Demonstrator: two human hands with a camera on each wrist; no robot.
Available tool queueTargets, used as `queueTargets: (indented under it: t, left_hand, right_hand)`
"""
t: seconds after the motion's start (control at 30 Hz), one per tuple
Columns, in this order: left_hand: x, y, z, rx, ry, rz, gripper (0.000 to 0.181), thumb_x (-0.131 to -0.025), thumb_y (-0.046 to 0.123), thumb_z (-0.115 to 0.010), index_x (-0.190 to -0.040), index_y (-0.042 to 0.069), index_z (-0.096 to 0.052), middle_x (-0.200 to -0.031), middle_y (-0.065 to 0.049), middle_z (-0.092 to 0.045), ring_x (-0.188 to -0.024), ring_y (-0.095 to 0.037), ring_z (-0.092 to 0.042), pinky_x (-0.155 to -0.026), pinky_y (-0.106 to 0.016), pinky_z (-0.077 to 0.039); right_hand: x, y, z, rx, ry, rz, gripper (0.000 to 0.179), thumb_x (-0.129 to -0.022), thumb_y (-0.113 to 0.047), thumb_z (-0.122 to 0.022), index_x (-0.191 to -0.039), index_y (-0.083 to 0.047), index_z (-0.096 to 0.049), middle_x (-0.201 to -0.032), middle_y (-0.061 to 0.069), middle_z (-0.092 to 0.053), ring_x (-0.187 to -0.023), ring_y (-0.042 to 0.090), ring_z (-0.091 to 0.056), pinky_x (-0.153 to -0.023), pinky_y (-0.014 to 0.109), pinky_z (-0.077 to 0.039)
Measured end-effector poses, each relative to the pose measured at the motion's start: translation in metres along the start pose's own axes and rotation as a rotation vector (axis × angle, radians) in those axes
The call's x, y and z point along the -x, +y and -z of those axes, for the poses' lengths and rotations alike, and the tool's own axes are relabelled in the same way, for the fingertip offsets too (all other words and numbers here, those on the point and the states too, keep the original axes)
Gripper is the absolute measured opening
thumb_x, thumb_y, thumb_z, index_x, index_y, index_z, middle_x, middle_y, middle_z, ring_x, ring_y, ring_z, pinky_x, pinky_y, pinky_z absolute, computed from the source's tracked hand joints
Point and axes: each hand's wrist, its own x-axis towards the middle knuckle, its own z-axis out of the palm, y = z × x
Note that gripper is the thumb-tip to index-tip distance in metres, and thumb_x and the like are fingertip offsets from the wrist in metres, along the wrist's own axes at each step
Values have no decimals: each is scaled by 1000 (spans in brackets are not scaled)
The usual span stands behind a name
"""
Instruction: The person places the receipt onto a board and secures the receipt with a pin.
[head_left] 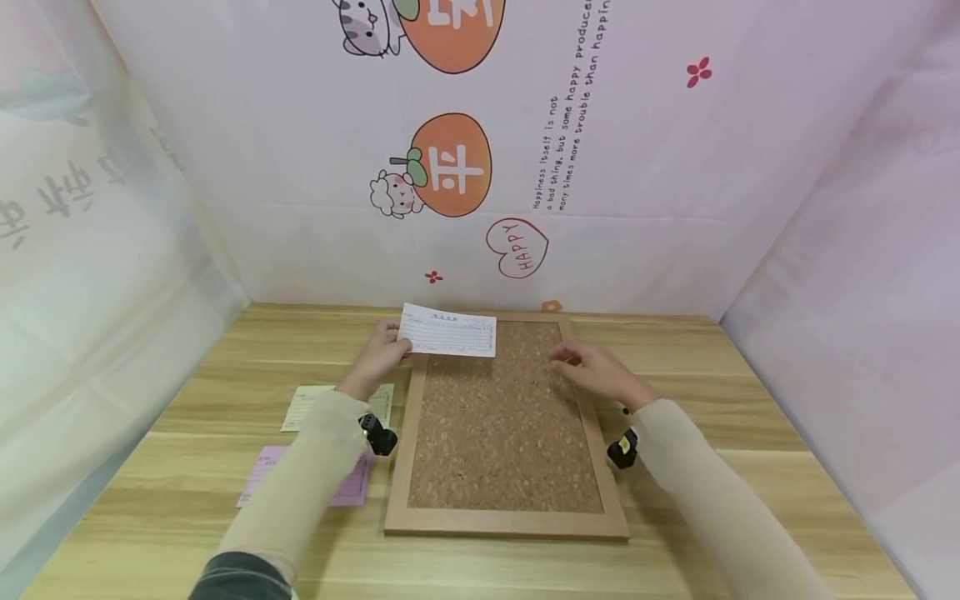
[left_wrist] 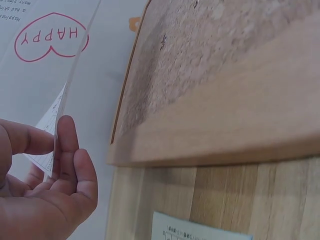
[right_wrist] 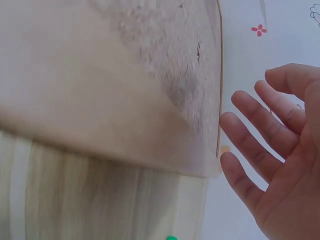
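White rectangular printed paper slip (head_left: pixel 453 333): left edge pinched by thumb and fingers of left hand (head_left: pixel 375 358), above far-left part of wood-framed, grainy brown cork board (head_left: pixel 510 433). Right hand (head_left: pixel 598 374): fingers loose, parted, near board's right side.

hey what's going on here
A person is holding up a white printed slip in the grip of the left hand, near the far left corner of a wood-framed cork board. The right hand holds nothing, its fingers spread near the board's far right side. A pale yellow slip and a purple slip lie on the table left of the board, partly hidden by the left sleeve.
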Motion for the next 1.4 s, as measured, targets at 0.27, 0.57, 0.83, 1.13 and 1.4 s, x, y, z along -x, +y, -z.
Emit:
queueTargets:
  t: [0.27,0.57,0.83,1.13,1.4]
  left_hand:
    - [1,2,-15,26,-16,-2,50,-91,-5,-44,-139,-9,-29,-131,-33,-51,-110,-30,-57,-99,-48,-45]
    - [3,5,-26,17,-37,-1,50,-93,-1,-45,-140,-7,-29,-135,-31,-49,-116,-33,-55,-101,-49,-44]
    - [0,6,-36,29,-43,2,47,-92,-2,-46,-137,-5,-31,-130,-29,-54,-109,-30,-57,-98,-48,-46]
    - [-3,6,-45,39,-39,-16,46,-91,-3,-47,-135,-5,-32,-125,-29,-56,-98,-24,-57,-93,-45,-46]
    - [-1,7,-49,1,-43,-28,48,-93,-1,-48,-137,-4,-30,-124,-28,-57,-100,-31,-59,-91,-45,-48]
  right_hand:
    - [-14,-8,-9,-124,44,-24,36,-104,-24,-57,-131,-1,-61,-125,14,-64,-118,33,-57,-100,52,-44]
    - [-25,-15,-18,-218,63,-45,40,-104,-28,-56,-133,-1,-59,-128,14,-62,-121,32,-55,-101,51,-44]
    - [-32,-25,-23,-320,80,-55,38,-103,-28,-59,-132,-3,-60,-127,14,-61,-116,29,-56,-96,49,-45]
    - [-35,-25,-26,-410,91,-55,39,-104,-24,-57,-133,2,-57,-121,19,-62,-109,37,-57,-94,59,-44]
    - [-38,-19,-29,-390,129,-76,34,-102,-21,-60,-127,2,-60,-112,19,-64,-104,39,-59,-91,57,-46]
